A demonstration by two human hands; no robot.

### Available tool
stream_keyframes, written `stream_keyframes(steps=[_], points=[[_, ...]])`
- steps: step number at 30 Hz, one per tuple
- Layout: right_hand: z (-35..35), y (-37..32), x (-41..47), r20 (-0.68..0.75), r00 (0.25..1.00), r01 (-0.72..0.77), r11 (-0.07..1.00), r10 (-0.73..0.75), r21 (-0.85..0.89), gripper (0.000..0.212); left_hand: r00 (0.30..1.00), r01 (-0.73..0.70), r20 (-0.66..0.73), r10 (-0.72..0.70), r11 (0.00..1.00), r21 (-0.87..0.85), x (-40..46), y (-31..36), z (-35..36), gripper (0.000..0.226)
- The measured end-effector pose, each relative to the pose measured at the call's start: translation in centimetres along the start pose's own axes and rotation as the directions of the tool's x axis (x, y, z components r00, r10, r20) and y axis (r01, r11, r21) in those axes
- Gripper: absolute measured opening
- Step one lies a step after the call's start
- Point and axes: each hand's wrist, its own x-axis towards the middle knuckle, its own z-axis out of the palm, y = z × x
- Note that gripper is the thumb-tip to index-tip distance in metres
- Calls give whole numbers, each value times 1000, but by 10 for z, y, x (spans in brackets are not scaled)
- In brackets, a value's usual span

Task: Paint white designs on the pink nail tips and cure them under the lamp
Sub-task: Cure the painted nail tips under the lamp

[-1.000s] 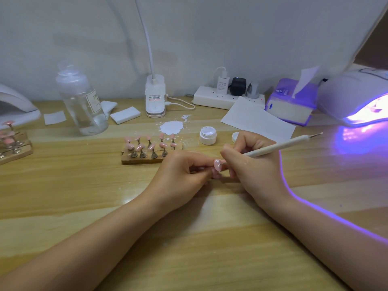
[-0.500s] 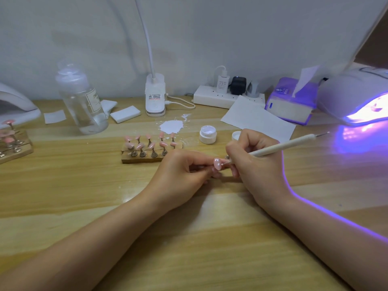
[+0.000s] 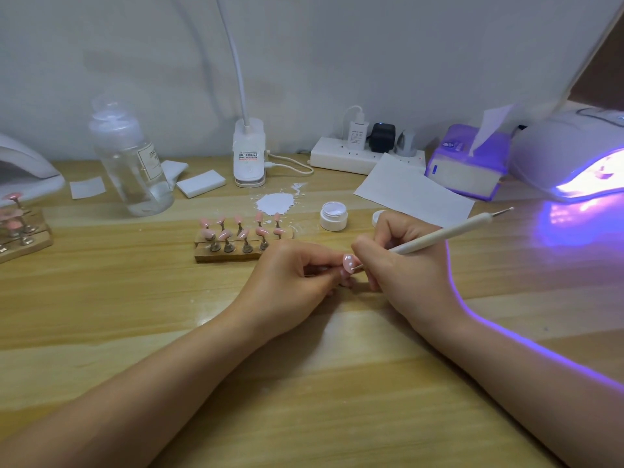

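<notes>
My left hand (image 3: 290, 275) pinches a pink nail tip (image 3: 348, 262) at the middle of the wooden table; white dots show on the tip. My right hand (image 3: 401, 265) grips a white dotting pen (image 3: 442, 235) like a pencil, its metal point touching the tip. Behind my hands a wooden holder (image 3: 233, 252) carries several pink nail tips on stands. An open white gel pot (image 3: 333, 216) sits right of it, its lid (image 3: 378, 217) partly hidden by my right hand. The lit curing lamp (image 3: 574, 160) glows purple at the far right.
A clear bottle (image 3: 130, 160), white pads (image 3: 201, 183) and a lamp base (image 3: 249, 153) stand at the back. White spill (image 3: 274, 203) lies behind the holder. A power strip (image 3: 358, 155), paper sheet (image 3: 413, 192) and tissue box (image 3: 467, 167) are back right. A second holder (image 3: 20, 231) and lamp (image 3: 23, 170) sit far left.
The pen's rear end has dipped and swung slightly as my right hand shifted; its point has come onto the nail tip, where white dots now show. My left hand stays put.
</notes>
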Motion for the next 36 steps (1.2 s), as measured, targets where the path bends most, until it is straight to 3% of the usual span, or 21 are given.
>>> stream_keyframes(steps=[17, 36], points=[[0, 0, 0, 6, 1000, 3, 1000, -3, -14, 44, 1000, 25, 4, -25, 1000, -1, 0, 0, -1, 28], [-1, 3, 0, 14, 1000, -3, 1000, 3, 5, 43, 999, 35, 5, -35, 999, 13, -1, 0, -1, 21]])
